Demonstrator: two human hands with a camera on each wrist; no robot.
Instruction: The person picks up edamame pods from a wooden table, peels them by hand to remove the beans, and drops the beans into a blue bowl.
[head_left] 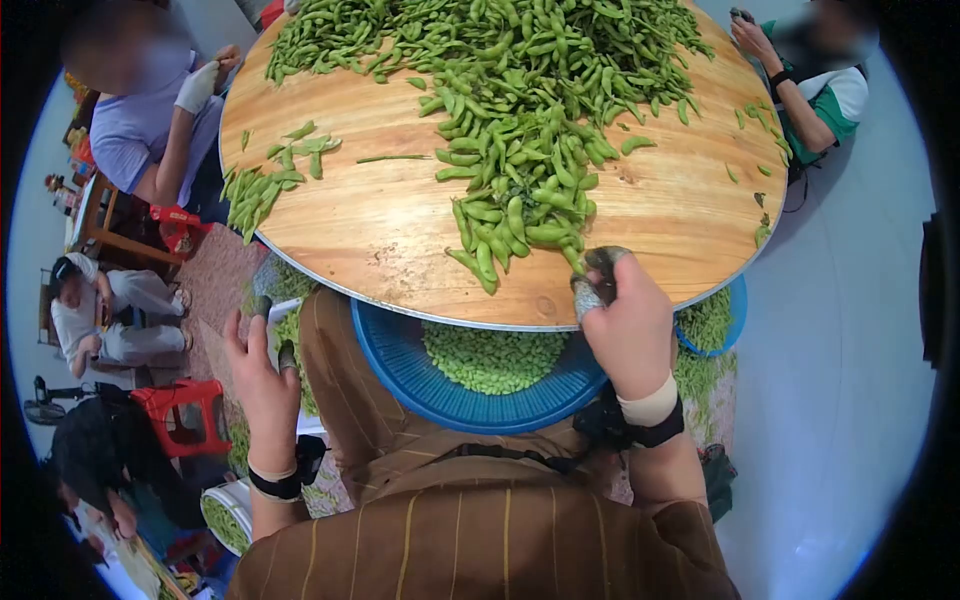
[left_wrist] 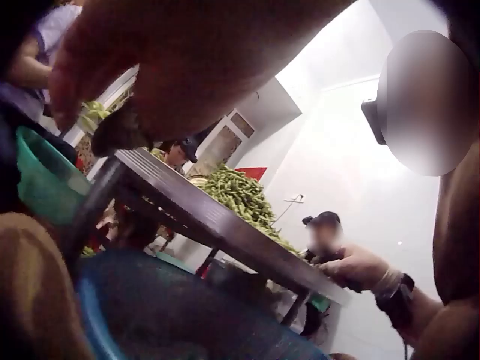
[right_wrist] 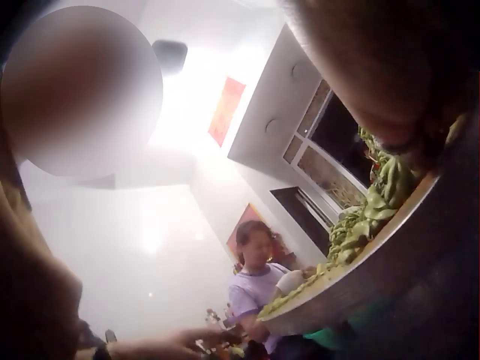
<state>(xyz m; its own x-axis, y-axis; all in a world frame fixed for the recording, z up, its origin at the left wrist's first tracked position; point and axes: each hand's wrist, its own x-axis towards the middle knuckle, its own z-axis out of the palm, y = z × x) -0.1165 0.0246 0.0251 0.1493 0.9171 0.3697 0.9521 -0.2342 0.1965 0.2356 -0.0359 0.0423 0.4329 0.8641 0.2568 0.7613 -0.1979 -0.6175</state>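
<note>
Green bean pods (head_left: 540, 190) lie heaped on a round wooden table (head_left: 380, 240), a strip of them reaching toward the near edge. At that edge my right hand (head_left: 635, 325), with dark and grey coverings on thumb and finger, is bent beside the lowest pods; whether it pinches one is unclear. My left hand (head_left: 265, 385) hangs in the air left of the table's rim, its fingers apart and holding nothing, dark covers on two fingertips. Shelled beans (head_left: 490, 358) lie in a blue basket (head_left: 400, 375) on the lap, partly under the table.
One person (head_left: 150, 120) sits at the table's left and another (head_left: 820, 100) at its right. A red stool (head_left: 185, 415) and a white bucket (head_left: 228, 515) stand at left. Another blue basket (head_left: 735, 315) is below the table's right edge. Pods litter the floor.
</note>
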